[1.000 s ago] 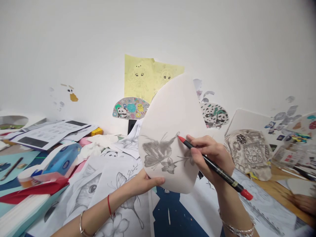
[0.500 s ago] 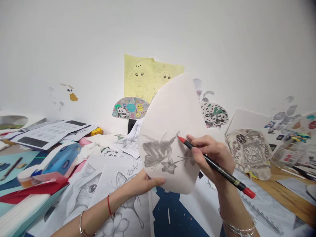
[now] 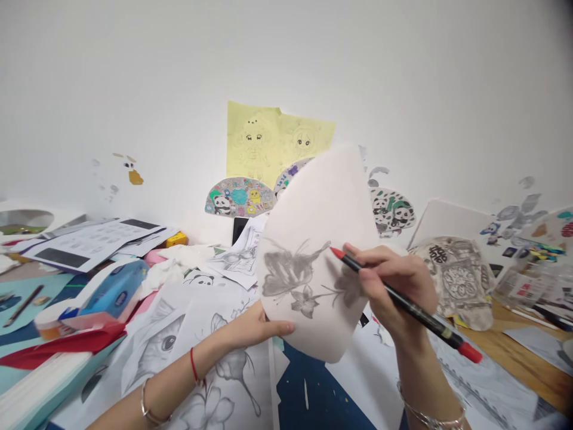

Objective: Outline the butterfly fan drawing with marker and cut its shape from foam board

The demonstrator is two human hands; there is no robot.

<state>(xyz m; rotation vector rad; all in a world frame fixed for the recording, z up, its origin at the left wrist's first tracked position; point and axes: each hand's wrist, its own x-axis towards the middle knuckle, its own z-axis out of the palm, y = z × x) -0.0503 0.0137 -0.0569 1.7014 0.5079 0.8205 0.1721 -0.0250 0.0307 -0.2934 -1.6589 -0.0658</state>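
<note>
Upright before me is a rounded white card (image 3: 320,197), which bears a grey pencil-like drawing of a butterfly and flowers. My left hand (image 3: 264,325) grips its lower left edge, thumb on the front and fingers hidden behind. Between the fingers of my right hand (image 3: 398,286) is a black marker (image 3: 416,316) with a red tip and a red end. The tip is by the upper right end of the butterfly drawing; whether it touches the card I cannot tell. Under my left forearm lies a paper sheet (image 3: 215,412) with a larger butterfly and flower drawing.
Yellow sketches (image 3: 253,137) and panda-decorated fan shapes (image 3: 239,196) are on the wall behind. At left lie a blue tissue pack (image 3: 116,289), papers (image 3: 98,239) and a pencil (image 3: 24,304). A drawn-on cap (image 3: 456,280) rests at right, near clear plastic boxes (image 3: 523,283).
The card has shifted slightly right and down and turned a little, looking narrower. My right hand and the marker have moved right with it. Both hands keep their hold.
</note>
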